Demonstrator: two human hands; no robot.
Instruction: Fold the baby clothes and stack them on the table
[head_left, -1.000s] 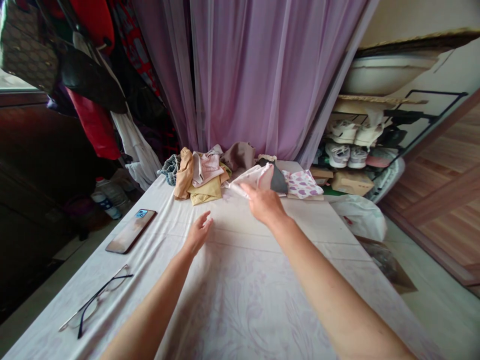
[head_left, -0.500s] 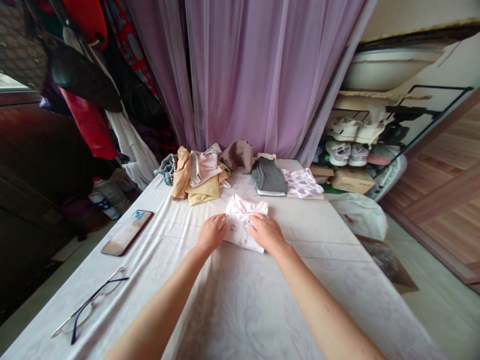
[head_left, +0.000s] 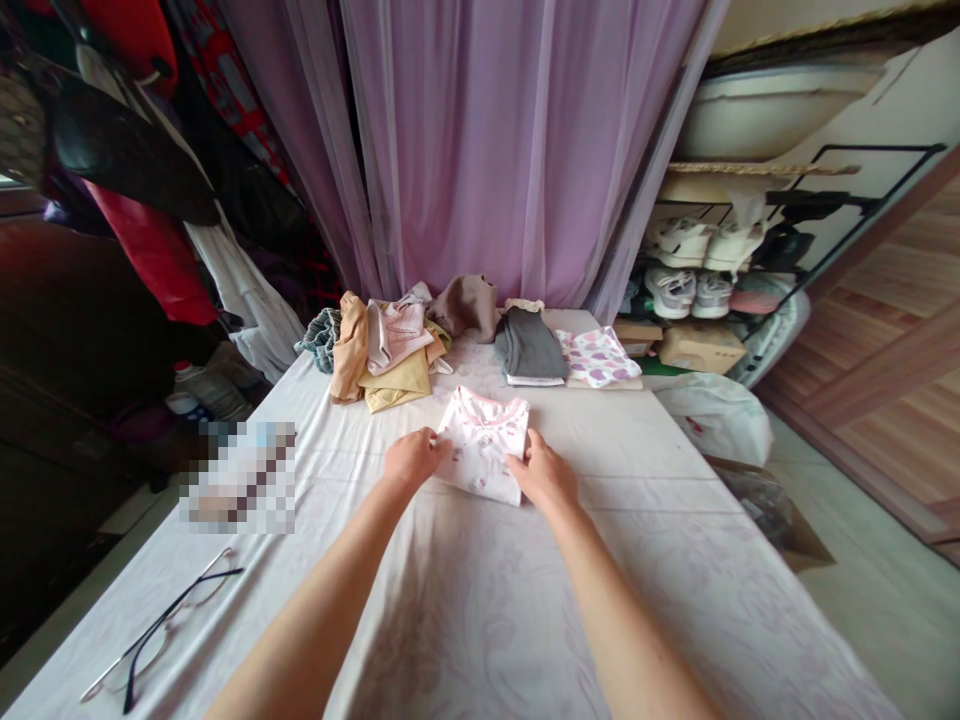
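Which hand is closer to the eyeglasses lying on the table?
The left. The left hand is at the shirt's left edge, beyond and to the right of the eyeglasses; the right hand is at its right edge, farther away.

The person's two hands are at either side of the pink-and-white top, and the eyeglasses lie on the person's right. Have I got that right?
Not quite: the head view shows the eyeglasses on the person's left. The left hand and right hand are indeed at either side of the pink-and-white top.
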